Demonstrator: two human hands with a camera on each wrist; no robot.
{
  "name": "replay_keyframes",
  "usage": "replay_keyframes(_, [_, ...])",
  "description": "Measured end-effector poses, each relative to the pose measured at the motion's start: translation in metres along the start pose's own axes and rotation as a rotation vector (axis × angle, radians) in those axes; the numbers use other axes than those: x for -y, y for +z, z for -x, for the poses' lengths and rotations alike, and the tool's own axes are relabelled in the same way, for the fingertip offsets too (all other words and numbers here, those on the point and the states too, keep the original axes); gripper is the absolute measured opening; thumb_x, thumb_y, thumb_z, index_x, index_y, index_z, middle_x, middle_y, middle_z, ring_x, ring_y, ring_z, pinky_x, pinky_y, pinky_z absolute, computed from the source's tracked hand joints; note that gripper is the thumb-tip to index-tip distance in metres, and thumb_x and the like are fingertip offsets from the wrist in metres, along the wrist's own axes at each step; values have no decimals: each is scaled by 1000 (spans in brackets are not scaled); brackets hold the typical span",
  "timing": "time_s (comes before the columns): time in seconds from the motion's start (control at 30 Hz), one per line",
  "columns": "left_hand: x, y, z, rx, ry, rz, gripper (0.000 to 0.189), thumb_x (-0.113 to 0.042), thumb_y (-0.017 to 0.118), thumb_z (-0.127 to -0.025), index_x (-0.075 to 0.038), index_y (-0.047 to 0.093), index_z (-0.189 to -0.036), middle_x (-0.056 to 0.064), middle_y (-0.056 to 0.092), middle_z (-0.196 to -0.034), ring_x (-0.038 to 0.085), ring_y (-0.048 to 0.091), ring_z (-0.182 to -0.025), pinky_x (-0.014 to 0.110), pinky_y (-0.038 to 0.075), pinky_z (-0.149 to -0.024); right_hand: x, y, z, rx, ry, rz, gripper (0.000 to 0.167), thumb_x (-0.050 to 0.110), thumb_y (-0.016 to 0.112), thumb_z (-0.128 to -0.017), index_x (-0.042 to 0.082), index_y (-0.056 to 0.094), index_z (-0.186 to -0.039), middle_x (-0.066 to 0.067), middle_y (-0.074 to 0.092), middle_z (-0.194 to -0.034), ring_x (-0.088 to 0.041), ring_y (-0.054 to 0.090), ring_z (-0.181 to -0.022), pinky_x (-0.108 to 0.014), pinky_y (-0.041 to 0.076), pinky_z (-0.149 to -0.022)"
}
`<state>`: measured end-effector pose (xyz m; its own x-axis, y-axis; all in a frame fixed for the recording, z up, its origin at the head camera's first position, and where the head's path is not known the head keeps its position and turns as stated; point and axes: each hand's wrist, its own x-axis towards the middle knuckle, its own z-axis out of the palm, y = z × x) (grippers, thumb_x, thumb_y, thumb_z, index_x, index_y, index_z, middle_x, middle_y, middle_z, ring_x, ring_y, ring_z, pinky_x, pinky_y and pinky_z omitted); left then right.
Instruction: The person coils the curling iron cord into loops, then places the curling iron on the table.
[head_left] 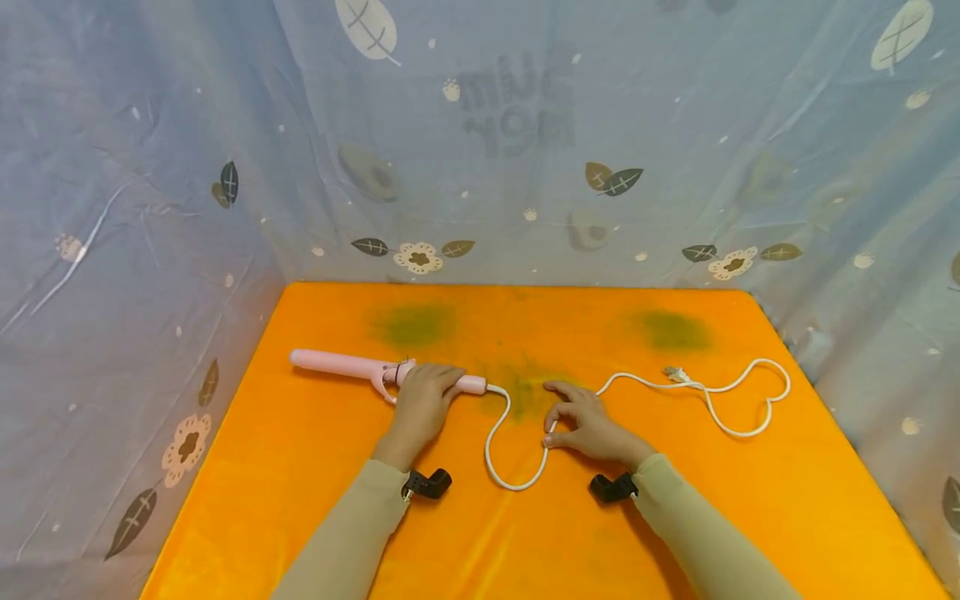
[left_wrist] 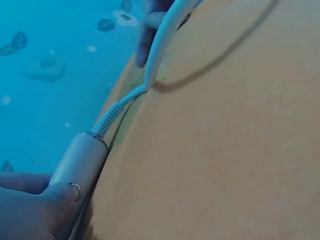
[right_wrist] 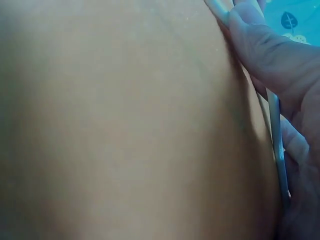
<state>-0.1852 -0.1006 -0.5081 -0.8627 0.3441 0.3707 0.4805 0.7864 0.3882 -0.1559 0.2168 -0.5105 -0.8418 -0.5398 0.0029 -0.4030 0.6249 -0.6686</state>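
Note:
A pink curling iron lies on the table with its barrel toward the left. My left hand grips its handle; in the left wrist view the thumb lies by a round button on the handle. From the handle's end a white cord runs in a loop toward me. Between thumb and fingers, my right hand pinches this cord. In the right wrist view the cord passes under the palm. Beyond the right hand it ends in a plug.
An orange cover with greenish smudges lies over the table. The cord's far part forms a loose loop on the right around the plug. Patterned blue-grey curtains hang at the back and both sides, close to the table's edges.

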Motion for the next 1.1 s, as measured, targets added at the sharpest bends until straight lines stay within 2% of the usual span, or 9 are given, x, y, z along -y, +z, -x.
replay_keyframes(0.13, [-3, 0, 2, 9, -5, -3, 27, -23, 64, -94, -13, 71, -119, 4, 68, -115, 27, 59, -109, 43, 38, -100, 1, -1, 4, 3, 4, 2, 14, 43, 74, -82, 37, 62, -83, -9, 31, -153, -44, 18, -137, -61, 7, -107])
replay_keyframes(0.4, [-5, -9, -3, 104, -4, -74, 33, -24, 65, -94, -13, 66, -125, 5, 66, -120, 27, 58, -113, 43, 35, -104, 5, 0, 6, -3, 8, 0, 14, 42, 74, -82, 36, 62, -85, -10, 29, -154, -44, 17, -138, -61, 8, -107])
replay_keyframes(0.5, [-3, -13, -6, 137, -2, -111, 37, -25, 65, -94, -13, 64, -129, 6, 65, -121, 28, 56, -115, 44, 34, -104, 14, 0, 6, -5, -1, 50, 15, 42, 74, -83, 34, 61, -87, -13, 31, -153, -43, 20, -138, -61, 10, -108])
replay_keyframes(0.6, [0, -15, -6, 170, -6, -134, 40, -25, 66, -94, -14, 61, -132, 7, 63, -122, 30, 54, -116, 47, 32, -104, 32, 2, 7, 10, -57, 112, 17, 38, 74, -84, 28, 64, -91, -15, 39, -148, -41, 27, -137, -61, 11, -109])
replay_keyframes(0.67, [2, -16, -5, 183, -16, -135, 42, -26, 66, -94, -14, 60, -133, 8, 62, -123, 31, 53, -117, 48, 30, -105, 46, 6, 8, 38, -116, 127, 16, 36, 73, -86, 25, 66, -95, -10, 50, -139, -35, 36, -133, -57, 17, -110])
replay_keyframes(0.73, [3, -16, -5, 190, -26, -138, 42, -27, 66, -94, -14, 59, -133, 8, 62, -124, 31, 52, -117, 50, 27, -105, 59, 12, 9, 88, -157, 88, 18, 35, 71, -88, 22, 68, -100, -2, 60, -126, -23, 48, -122, -48, 28, -107])
replay_keyframes(0.83, [3, -17, -4, 206, -48, -147, 44, -31, 65, -93, -15, 59, -133, 7, 62, -124, 31, 52, -117, 52, 22, -105, 71, 21, 8, 163, -174, 14, 23, 38, 70, -88, 20, 69, -103, 9, 65, -106, -7, 58, -96, -29, 46, -87])
replay_keyframes(0.93, [4, -19, -4, 205, -65, -143, 44, -34, 66, -92, -14, 61, -131, 7, 63, -122, 30, 54, -115, 52, 19, -106, 76, 28, 7, 191, -167, 18, 29, 42, 73, -84, 21, 69, -103, 13, 63, -98, -2, 57, -80, -21, 47, -74])
replay_keyframes(1.1, [9, -22, -7, 181, -68, -105, 42, -36, 68, -90, -13, 65, -124, 6, 66, -118, 28, 55, -114, 49, 18, -108, 75, 33, 5, 173, -177, 105, 22, 37, 76, -84, 24, 67, -100, 14, 56, -96, -3, 51, -79, -21, 42, -74])
